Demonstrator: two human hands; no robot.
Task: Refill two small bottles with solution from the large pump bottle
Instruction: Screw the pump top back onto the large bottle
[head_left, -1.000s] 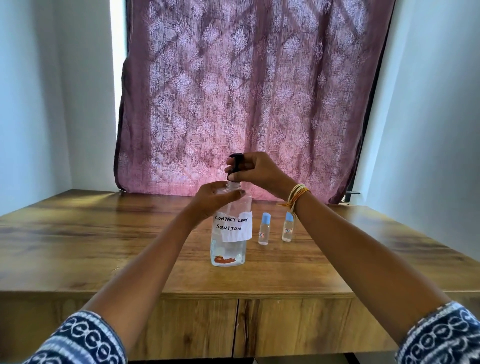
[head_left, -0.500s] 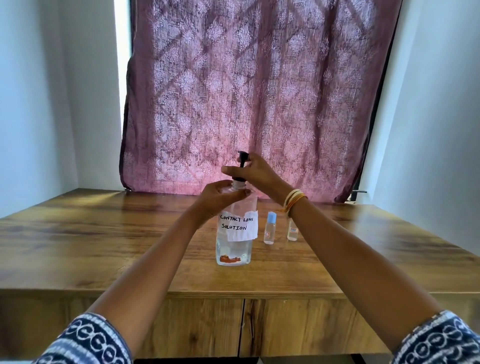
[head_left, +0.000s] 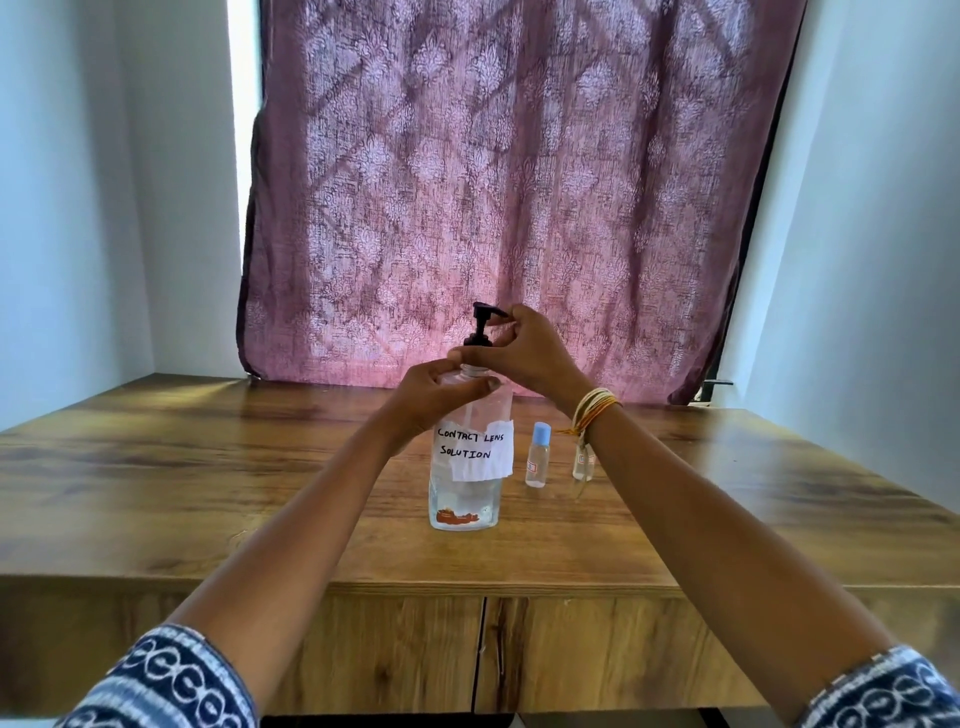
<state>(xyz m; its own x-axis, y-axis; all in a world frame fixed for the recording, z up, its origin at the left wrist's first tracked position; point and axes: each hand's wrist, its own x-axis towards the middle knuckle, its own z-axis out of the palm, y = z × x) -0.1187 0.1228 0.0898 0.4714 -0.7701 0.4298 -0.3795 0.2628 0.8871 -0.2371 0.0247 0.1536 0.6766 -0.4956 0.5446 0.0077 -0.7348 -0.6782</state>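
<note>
A large clear pump bottle (head_left: 465, 499) with a paper label reading "contact lens solution" stands upright on the wooden table (head_left: 208, 493). My left hand (head_left: 436, 395) grips its shoulder just below the neck. My right hand (head_left: 524, 351) pinches the black pump head (head_left: 483, 325) at its collar and nozzle. The pump stands raised above the bottle's neck. To the right stand two small clear bottles: one with a blue cap (head_left: 537, 457), and a second one (head_left: 583, 462) partly hidden behind my right wrist.
A patterned maroon curtain (head_left: 509, 182) hangs behind the table, with white walls on both sides. Cabinet doors (head_left: 405, 654) sit under the table's front edge. Bangles and a thread circle my right wrist (head_left: 597, 410).
The black pump head has come into fuller view above the neck. My right hand shifted from covering the top to pinching its collar and nozzle. The left hand kept its grip.
</note>
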